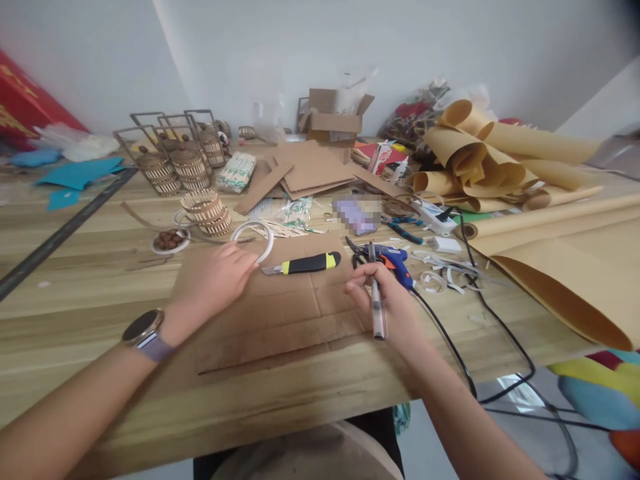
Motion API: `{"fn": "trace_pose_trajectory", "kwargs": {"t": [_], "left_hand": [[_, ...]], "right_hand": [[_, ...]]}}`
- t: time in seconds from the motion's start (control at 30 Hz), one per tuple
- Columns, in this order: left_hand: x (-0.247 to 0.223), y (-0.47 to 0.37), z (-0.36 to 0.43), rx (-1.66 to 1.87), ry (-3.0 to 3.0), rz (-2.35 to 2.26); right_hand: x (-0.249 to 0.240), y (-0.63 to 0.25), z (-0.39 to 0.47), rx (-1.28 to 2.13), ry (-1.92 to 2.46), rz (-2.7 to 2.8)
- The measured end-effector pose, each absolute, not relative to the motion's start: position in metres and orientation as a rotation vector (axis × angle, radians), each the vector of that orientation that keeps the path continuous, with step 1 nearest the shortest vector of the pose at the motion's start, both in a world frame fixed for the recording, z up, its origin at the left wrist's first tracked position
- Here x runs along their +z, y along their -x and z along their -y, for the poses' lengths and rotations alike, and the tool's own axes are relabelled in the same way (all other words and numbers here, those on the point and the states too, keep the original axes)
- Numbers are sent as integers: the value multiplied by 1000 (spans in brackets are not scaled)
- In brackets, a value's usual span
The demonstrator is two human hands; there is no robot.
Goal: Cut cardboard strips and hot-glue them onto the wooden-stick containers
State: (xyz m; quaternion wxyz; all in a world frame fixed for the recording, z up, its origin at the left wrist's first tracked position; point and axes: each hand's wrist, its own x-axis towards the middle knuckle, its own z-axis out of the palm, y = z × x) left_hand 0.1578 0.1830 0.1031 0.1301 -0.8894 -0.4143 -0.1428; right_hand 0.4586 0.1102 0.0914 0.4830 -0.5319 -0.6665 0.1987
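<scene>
Left hand: my left hand (215, 277) is nearly closed, its fingers pinching the near edge of a slim, round white ring (271, 241). The ring is tilted above the far left part of a flat brown cardboard sheet (280, 320), in front of a round, slatted bamboo basket (209, 215). Whether the ring also touches the cardboard, I cannot tell.

Right hand: my right hand (395, 303) is partly curled, with thumb and fingers round a slender pen-like tool with a clear barrel (379, 320). Which end is the working tip, I cannot tell.

Hazards: a black and yellow utility knife (311, 263) lies on the cardboard between my hands, its bare blade (271, 270) pointing towards my left fingers. In my judgement, a low sweep of that hand could end in a cut. A thin edge grip might also let the ring turn or slip, and it could then knock the white dish of brown, nut-like pieces (171, 240) nearby.

A blue glue gun (400, 263) sits just beyond my right hand. I cannot tell whether it is hot; if it is, reaching forward risks a burn. Its black cable (445, 333) runs close by my right forearm, and a snag could drag the gun across the wooden table (320, 383)
</scene>
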Motion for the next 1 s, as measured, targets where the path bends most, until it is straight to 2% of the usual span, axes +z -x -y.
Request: {"fn": "trace_pose_trajectory", "kwargs": {"t": [0.2, 0.4, 0.47, 0.57, 0.67, 0.77, 1.0], "left_hand": [[106, -186, -212, -323, 2698, 1107], [104, -222, -260, -518, 2629, 1225], [104, -228, -253, -587, 2658, 1215], [105, -229, -213, -591, 2877, 947], [104, -222, -158, -467, 3113, 653], [102, -210, -121, -240, 3188, 646], [99, -194, -114, 244, 3263, 723]], "right_hand": [[86, -443, -107, 352, 1207, 1987], [87, -444, -97, 210, 1205, 2268], [88, -454, -92, 174, 1248, 2270], [87, -479, -85, 161, 1346, 2218], [84, -503, -80, 171, 1430, 2173], [82, -518, -79, 222, 1424, 2237], [85, -526, -85, 378, 1342, 2391]]}}
